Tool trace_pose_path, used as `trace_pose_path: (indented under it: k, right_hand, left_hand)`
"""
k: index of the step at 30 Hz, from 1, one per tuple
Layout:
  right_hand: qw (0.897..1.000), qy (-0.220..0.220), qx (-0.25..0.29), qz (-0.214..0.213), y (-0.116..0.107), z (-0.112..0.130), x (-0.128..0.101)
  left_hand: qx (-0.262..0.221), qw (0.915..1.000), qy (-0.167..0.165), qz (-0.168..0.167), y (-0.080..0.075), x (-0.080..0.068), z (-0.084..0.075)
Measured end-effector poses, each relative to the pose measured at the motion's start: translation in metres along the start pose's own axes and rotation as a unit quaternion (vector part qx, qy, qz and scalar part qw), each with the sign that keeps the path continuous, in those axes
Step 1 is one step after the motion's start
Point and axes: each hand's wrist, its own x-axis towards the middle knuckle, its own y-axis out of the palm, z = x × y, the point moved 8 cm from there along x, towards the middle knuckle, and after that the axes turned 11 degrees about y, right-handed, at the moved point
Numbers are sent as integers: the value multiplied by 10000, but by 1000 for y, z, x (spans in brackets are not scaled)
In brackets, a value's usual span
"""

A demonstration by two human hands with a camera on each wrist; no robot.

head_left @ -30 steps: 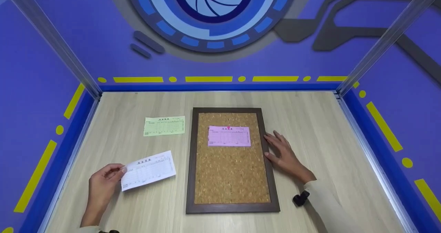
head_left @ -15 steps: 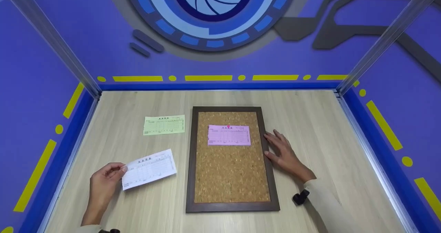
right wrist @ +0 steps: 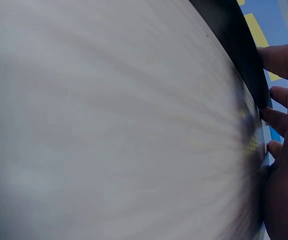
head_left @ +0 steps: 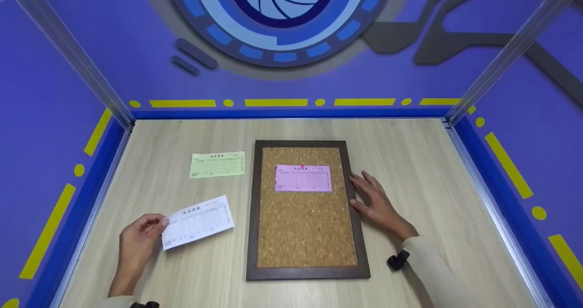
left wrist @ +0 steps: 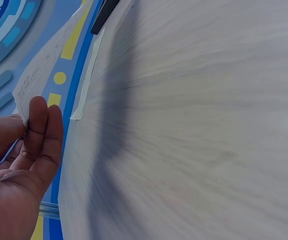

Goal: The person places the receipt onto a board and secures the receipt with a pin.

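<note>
My left hand (head_left: 139,242) pinches the left end of a white printed form slip (head_left: 198,222), thumb against fingers, and holds it tilted above the table. The slip also shows in the left wrist view, where the left hand (left wrist: 26,155) grips its edge. A framed cork board (head_left: 307,230) lies flat at the middle of the table. On its upper part a pink slip (head_left: 303,179) is fixed by a red pushpin (head_left: 302,166). My right hand (head_left: 375,205) rests with extended fingertips on the board's right frame edge; in the right wrist view, fingers (right wrist: 276,117) touch the dark frame (right wrist: 238,45).
A green slip (head_left: 217,165) lies on the wooden table (head_left: 437,162), left of the board and beyond the white slip. Blue-purple panels (head_left: 291,87) with yellow markings enclose the back and both sides. Metal posts (head_left: 514,53) stand at the rear corners.
The left hand and the white slip have shifted very slightly right and away from the person. The right hand stays at the board's edge.
</note>
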Motion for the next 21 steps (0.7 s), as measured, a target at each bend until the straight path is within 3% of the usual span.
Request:
trace_pose_path:
  k: [5,21]
  right_hand:
    - [10000,-34,5,-4,-1,0,0]
    - [9999,149,56,63,-1,1,1]
  left_hand:
    - [156,9999,30,-5,-1,0,-2]
    - [-2,10000,28,16,3,1,-8]
